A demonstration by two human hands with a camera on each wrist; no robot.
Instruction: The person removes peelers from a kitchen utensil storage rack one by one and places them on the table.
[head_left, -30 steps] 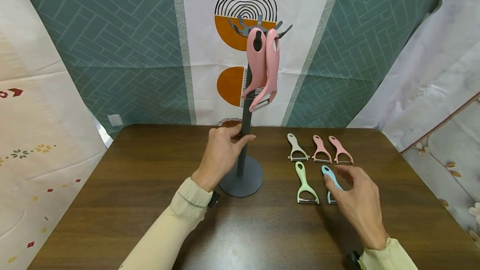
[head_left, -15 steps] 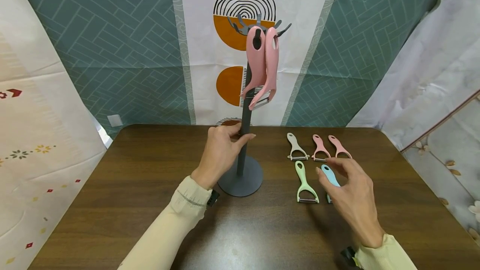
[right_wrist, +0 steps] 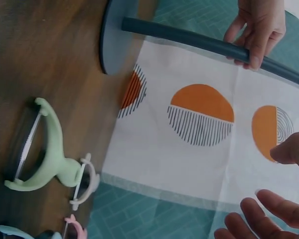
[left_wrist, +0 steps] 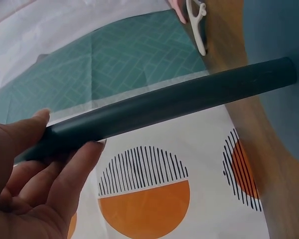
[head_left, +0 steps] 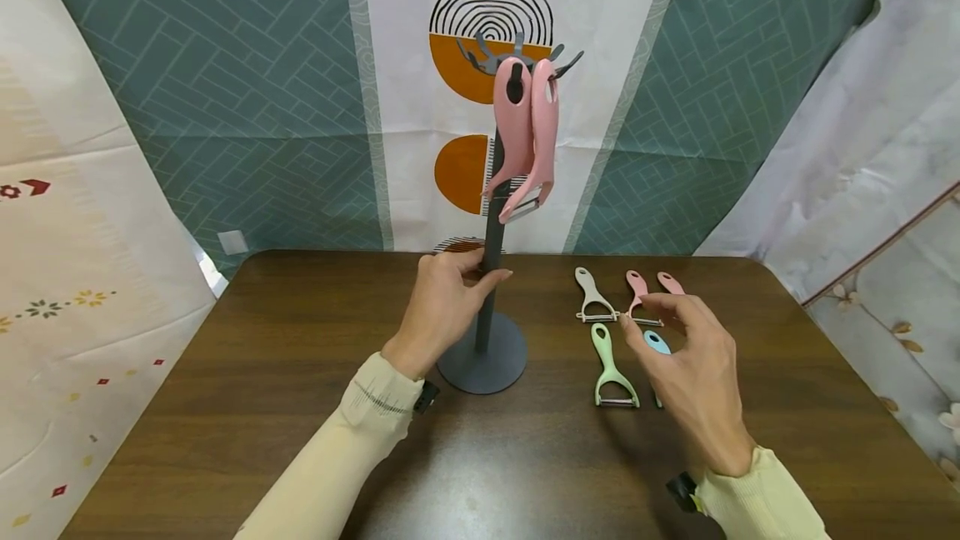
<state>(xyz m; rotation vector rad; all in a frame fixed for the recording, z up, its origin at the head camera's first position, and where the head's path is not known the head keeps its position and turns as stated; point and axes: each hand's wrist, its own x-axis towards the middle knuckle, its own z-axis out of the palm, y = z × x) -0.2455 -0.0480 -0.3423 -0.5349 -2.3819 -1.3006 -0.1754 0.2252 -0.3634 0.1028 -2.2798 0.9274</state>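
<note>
My left hand [head_left: 442, 307] grips the upright pole [left_wrist: 154, 109] of a dark grey stand, thumb on one side and fingers on the other. Two pink peelers [head_left: 512, 123] hang from the hooks [head_left: 570, 63] at its top. My right hand [head_left: 693, 373] hovers over the table with thumb and fingers spread, nothing between them. Beneath it a blue peeler [head_left: 656, 342] is partly hidden. To its left lies a green peeler [head_left: 611, 369]. Behind are a white peeler [head_left: 591, 294] and two more pink peelers, the nearer-left one [head_left: 637, 283] and the right one [head_left: 670, 282], both partly covered by the hand.
The stand's round base [head_left: 480, 369] rests on the brown wooden table [head_left: 285, 373]. A patterned cloth [head_left: 270, 107] hangs behind the table's back edge. Pale cloths hang at the left [head_left: 90, 273] and right [head_left: 847, 148].
My right hand has moved up and to the left in the head view, away from the blue peeler toward the pink ones. The left hand has stayed on the pole.
</note>
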